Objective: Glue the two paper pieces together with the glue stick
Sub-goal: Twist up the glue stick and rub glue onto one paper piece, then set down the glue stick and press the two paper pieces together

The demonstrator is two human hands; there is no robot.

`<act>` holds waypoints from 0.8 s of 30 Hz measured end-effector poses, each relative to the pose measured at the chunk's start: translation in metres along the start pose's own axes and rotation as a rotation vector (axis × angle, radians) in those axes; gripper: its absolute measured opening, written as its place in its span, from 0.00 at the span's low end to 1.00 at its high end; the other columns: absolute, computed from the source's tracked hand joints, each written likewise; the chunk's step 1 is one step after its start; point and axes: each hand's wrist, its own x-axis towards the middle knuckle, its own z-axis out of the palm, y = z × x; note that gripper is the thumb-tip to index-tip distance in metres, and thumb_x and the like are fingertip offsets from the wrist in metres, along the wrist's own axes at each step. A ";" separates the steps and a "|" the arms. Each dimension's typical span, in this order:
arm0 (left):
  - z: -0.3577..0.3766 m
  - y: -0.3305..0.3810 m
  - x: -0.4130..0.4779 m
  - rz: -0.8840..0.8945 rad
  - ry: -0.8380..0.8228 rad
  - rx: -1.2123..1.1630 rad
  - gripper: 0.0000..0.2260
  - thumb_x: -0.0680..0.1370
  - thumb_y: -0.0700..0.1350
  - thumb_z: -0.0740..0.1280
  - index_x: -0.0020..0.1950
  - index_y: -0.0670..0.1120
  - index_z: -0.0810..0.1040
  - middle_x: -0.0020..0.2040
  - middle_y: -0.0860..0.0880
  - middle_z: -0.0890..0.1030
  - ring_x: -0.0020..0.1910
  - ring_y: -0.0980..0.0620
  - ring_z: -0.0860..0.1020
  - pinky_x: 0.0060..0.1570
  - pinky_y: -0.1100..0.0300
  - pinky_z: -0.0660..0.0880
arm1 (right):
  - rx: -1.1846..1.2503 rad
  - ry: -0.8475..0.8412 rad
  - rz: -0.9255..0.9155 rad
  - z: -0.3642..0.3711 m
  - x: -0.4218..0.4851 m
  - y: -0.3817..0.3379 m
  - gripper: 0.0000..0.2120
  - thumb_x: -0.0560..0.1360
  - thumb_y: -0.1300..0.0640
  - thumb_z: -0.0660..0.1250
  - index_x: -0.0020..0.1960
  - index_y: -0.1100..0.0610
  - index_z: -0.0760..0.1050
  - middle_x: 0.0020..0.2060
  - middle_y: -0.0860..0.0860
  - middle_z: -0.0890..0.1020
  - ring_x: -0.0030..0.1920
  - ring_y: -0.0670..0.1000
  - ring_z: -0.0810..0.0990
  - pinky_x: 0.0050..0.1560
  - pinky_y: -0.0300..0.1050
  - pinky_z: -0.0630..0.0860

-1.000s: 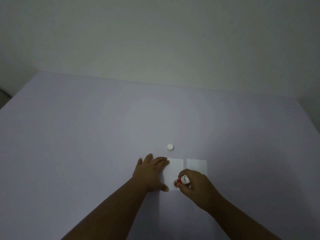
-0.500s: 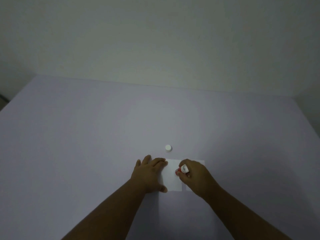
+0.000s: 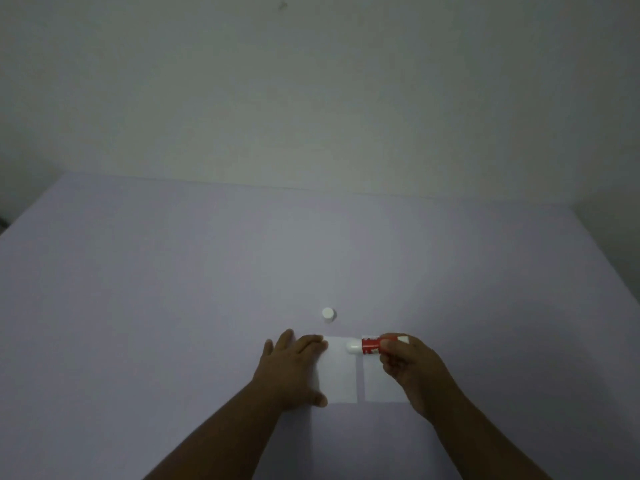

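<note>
The glue stick (image 3: 372, 345) is pinched in the right hand (image 3: 412, 368), fingers wrapped round its rear end, barrel lying nearly level, white tip aimed left at the far right corner of the left paper piece (image 3: 341, 370); contact between tip and sheet cannot be confirmed (too dim); the left hand (image 3: 292, 368) is laid flat with fingers spread, holding nothing, pressed on that sheet's left edge. The right paper piece (image 3: 381, 382) lies just beside the left one, a thin gap between, partly covered by the right hand. The white cap (image 3: 328, 314) stands apart, further out on the lilac desk (image 3: 173, 289). Risks judged: sheet could be dragged or creased if the left hand's pressure is eased; glue could be smeared onto the desk at the edge; the neighbouring sheet could be shifted by the right wrist.
</note>
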 end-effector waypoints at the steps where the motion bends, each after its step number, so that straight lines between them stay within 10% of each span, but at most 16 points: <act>1: 0.000 -0.001 0.000 0.001 -0.001 0.001 0.45 0.61 0.67 0.68 0.74 0.59 0.52 0.76 0.60 0.54 0.75 0.42 0.49 0.70 0.37 0.50 | 0.176 -0.009 0.084 -0.001 0.002 -0.005 0.03 0.73 0.69 0.62 0.42 0.65 0.74 0.35 0.59 0.76 0.33 0.52 0.73 0.29 0.38 0.78; 10: 0.005 -0.006 0.001 -0.007 -0.001 -0.017 0.46 0.60 0.69 0.65 0.74 0.61 0.51 0.76 0.63 0.52 0.76 0.43 0.47 0.71 0.39 0.50 | 0.205 -0.212 0.012 -0.006 0.028 -0.020 0.13 0.67 0.59 0.66 0.52 0.59 0.78 0.39 0.52 0.83 0.35 0.47 0.78 0.36 0.38 0.77; 17: 0.011 -0.010 0.002 -0.013 0.024 -0.033 0.47 0.57 0.71 0.62 0.73 0.62 0.51 0.75 0.66 0.52 0.75 0.44 0.47 0.72 0.40 0.50 | -0.414 0.012 -0.328 0.005 0.062 -0.019 0.08 0.70 0.62 0.71 0.45 0.52 0.76 0.44 0.53 0.83 0.46 0.51 0.81 0.51 0.46 0.77; 24: 0.012 -0.011 0.002 -0.007 0.032 -0.027 0.47 0.57 0.72 0.61 0.74 0.62 0.51 0.75 0.66 0.51 0.75 0.45 0.47 0.72 0.40 0.50 | -0.815 0.107 -0.477 0.003 0.089 0.003 0.09 0.68 0.56 0.71 0.44 0.51 0.72 0.40 0.46 0.80 0.42 0.45 0.79 0.41 0.37 0.73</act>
